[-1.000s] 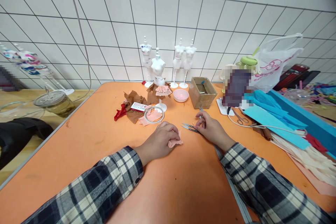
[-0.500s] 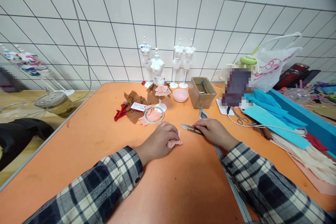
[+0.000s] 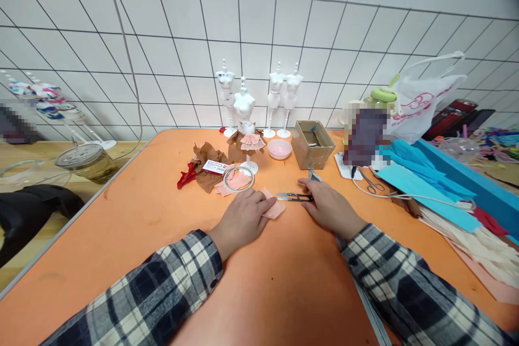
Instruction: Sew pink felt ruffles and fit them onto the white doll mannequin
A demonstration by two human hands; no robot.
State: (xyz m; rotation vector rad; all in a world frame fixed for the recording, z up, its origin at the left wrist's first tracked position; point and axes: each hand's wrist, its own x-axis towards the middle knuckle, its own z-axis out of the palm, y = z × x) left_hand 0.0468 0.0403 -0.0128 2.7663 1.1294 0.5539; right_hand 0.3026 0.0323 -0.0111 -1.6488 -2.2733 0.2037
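My left hand (image 3: 242, 218) lies flat on the orange table (image 3: 138, 211), its fingers pressing a small pink fabric piece (image 3: 274, 209). My right hand (image 3: 330, 206) rests just to the right and its fingers touch the handle end of the small thread snips (image 3: 292, 197), whose blades point left over the pink piece. Both arms wear plaid sleeves.
Behind the hands lie a clear tape ring (image 3: 239, 178), brown and red fabric scraps (image 3: 205, 167), a dressed white mannequin (image 3: 244, 119) with three bare ones, a pink bowl (image 3: 279, 148) and a cardboard box (image 3: 312, 144). Blue and cream paper sheets (image 3: 425, 178), scissors (image 3: 370, 181) and a plastic bag fill the right side.
My left hand opened from a loose fist and flattened the pink piece on the table. My right hand slid the snips left, closer to the fabric.
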